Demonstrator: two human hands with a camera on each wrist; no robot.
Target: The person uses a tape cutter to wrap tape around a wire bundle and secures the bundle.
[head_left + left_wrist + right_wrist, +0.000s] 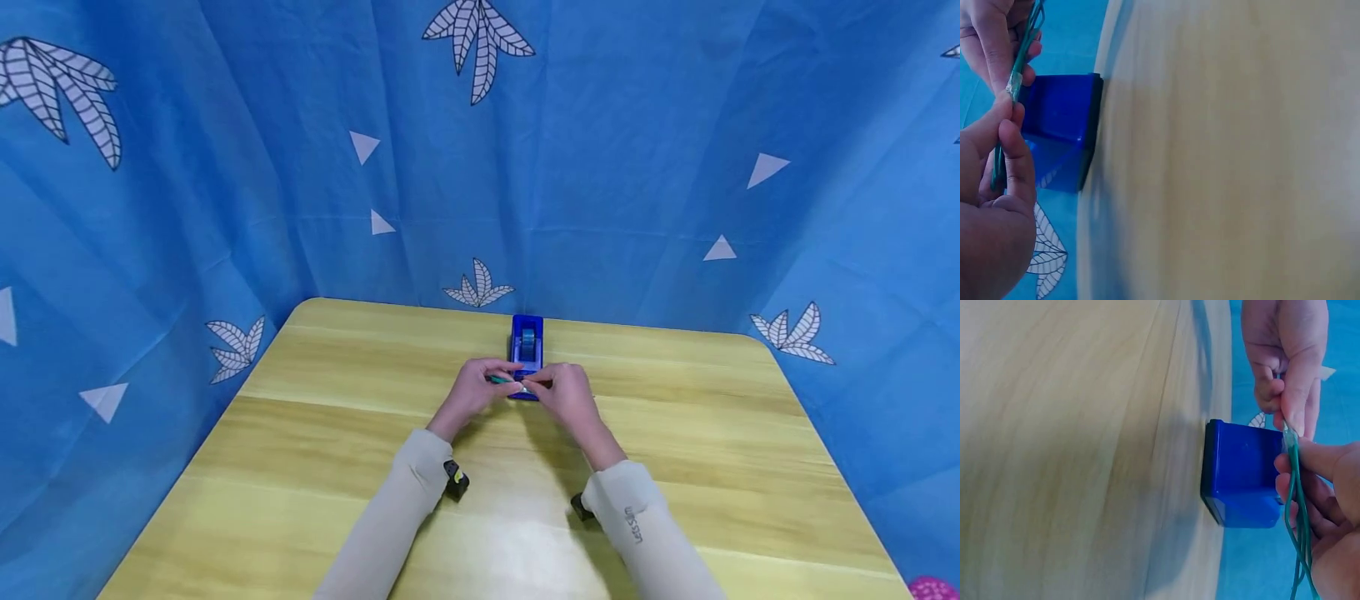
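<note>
Both hands meet in front of a blue tape dispenser (pixel 527 327) near the table's far edge. Between them runs a bundle of thin green wire or cord (pixel 1300 531), looped at one end; its exact kind is unclear. A piece of clear tape (pixel 1014 86) lies around the bundle's middle. My left hand (pixel 477 389) pinches the bundle on one side of the tape, thumb against fingers. My right hand (pixel 566 393) grips it at the other side, with the loops trailing past the palm in the right wrist view. Fingers hide part of the bundle.
The wood-grain table (pixel 337 450) extends toward me and to both sides. A blue curtain (pixel 622 150) with leaf and triangle prints hangs close behind the table's far edge. Small black devices sit at both wrists. Something pink (pixel 930 587) shows at the lower right corner.
</note>
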